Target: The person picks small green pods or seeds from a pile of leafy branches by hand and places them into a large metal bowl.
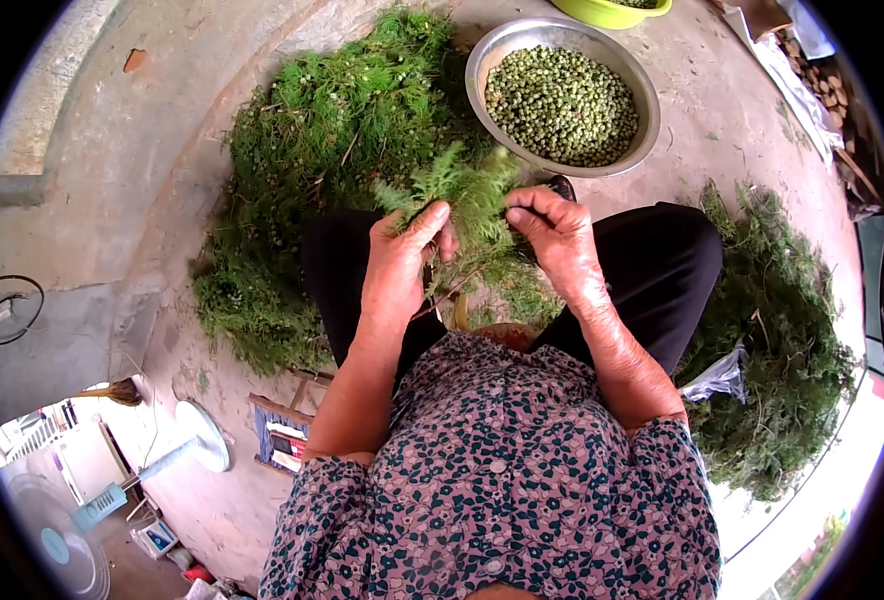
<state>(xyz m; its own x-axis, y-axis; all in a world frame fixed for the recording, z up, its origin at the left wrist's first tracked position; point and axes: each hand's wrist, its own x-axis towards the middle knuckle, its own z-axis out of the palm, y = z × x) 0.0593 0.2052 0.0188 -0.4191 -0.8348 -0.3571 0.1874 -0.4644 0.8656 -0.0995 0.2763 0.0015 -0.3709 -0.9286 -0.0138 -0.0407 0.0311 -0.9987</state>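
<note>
My left hand is closed on a feathery green evergreen sprig, pinching it between thumb and fingers above my lap. At the sprig's right edge, my right hand has thumb and forefinger pressed together; whatever sits between those fingertips is too small to make out. Beyond my hands stands a wide metal bowl holding many small round green cones or berries. Left of the bowl a large heap of cut evergreen branches reaches down beside my left leg.
Another heap of duller branches lies to my right, with a clear plastic bag at its edge. A yellow-green basin stands beyond the bowl. At the lower left are a standing fan and a broom.
</note>
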